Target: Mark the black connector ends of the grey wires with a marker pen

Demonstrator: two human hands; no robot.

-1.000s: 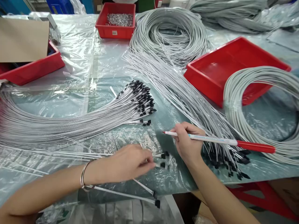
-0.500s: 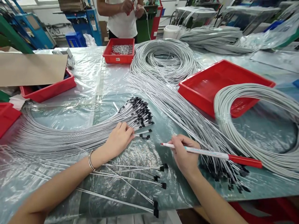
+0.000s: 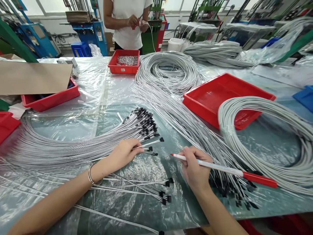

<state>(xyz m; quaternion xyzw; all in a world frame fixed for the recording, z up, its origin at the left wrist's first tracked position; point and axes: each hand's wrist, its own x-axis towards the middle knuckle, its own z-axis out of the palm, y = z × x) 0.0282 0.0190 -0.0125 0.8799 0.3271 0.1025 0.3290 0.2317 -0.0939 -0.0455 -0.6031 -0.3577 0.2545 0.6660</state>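
My left hand (image 3: 128,150) pinches a few thin grey cables whose black connectors (image 3: 150,148) stick out past the fingertips. Behind it curves a thick bundle of grey cables (image 3: 97,143), its black-tipped ends (image 3: 144,122) fanned out at the table's middle. My right hand (image 3: 197,166) grips a white pen (image 3: 220,168) with a red cap on its rear end; the red tip points left towards the connectors, not touching them. Several loose cables (image 3: 127,191) with black ends lie below my left forearm. A second bundle (image 3: 186,120) runs behind my right hand.
Coiled cables (image 3: 168,70) lie at the back and another coil (image 3: 226,124) on the right, overlapping a red tray (image 3: 202,107). A red bin (image 3: 123,68) of small metal parts stands near a person (image 3: 127,26) across the table. Cardboard (image 3: 34,77) covers a red bin at left.
My left hand has its held cable ends spread apart, slightly lower. The loose cables below have shifted. The camera view has tilted up a little; the pen stays in my right hand.
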